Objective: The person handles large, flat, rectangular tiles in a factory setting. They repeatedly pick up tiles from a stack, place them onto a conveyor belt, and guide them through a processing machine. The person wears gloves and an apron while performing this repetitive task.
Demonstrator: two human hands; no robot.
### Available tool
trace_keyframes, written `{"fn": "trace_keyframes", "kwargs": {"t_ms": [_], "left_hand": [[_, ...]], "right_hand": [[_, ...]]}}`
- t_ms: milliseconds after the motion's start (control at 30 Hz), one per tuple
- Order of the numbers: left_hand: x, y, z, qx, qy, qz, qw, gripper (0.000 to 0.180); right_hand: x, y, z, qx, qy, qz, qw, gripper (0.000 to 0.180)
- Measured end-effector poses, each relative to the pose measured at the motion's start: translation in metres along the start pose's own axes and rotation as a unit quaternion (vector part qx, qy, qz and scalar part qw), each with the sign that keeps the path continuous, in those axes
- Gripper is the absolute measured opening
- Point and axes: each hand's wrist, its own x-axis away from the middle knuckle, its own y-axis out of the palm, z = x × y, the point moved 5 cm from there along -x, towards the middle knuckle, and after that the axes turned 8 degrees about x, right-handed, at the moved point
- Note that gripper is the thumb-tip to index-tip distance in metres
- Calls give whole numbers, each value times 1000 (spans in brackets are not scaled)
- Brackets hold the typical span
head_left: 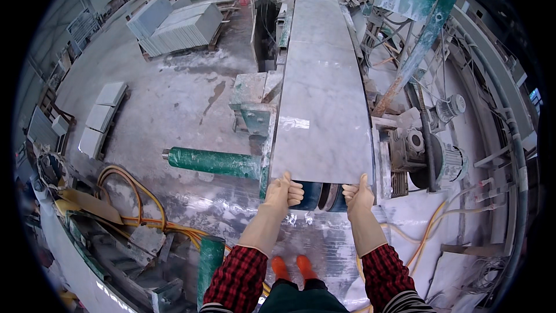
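A polished pale grey stone slab (324, 133) lies flat on a long conveyor, its near edge toward me. At that edge's left corner my left hand (282, 191), in a cream rubber glove, is closed on the slab, thumb on top and fingers curled below. My right hand (359, 193), gloved alike, grips the right corner the same way. Between my hands, under the edge, shows the dark conveyor end roller (313, 195). More stone slabs (321, 17) continue along the conveyor beyond this one.
A green roller (214, 162) juts out left of the conveyor. Motors (452, 159) stand on its right. Orange hoses (139, 197) run over the wet floor. Stacked slabs (185, 26) stand at the far left, with pale stone blocks (101, 119) nearer.
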Motion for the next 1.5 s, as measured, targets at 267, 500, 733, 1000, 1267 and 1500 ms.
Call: {"fn": "trace_keyframes", "kwargs": {"t_ms": [267,500,733,1000,1267,1500], "left_hand": [[-11,0,-7,-7,-1,5,1000,52],[-21,-10,-8,-30,12,-31,999,53],[-26,-22,-5,2,-77,-3,997,52],[-37,-27,-8,-44,-87,20,995,69],[-17,-4,-2,-66,-80,66,992,64],[-15,9,6,-66,-69,4,995,71]], "right_hand": [[1,-2,-3,41,-21,-39,998,61],[8,-26,-15,228,17,-166,959,63],[13,35,-95,362,-60,-325,872,60],[27,209,-132,531,-551,-396,508,23],[17,173,-151,535,-575,-315,533,44],[-11,139,-173,554,-603,-204,536,36]]}}
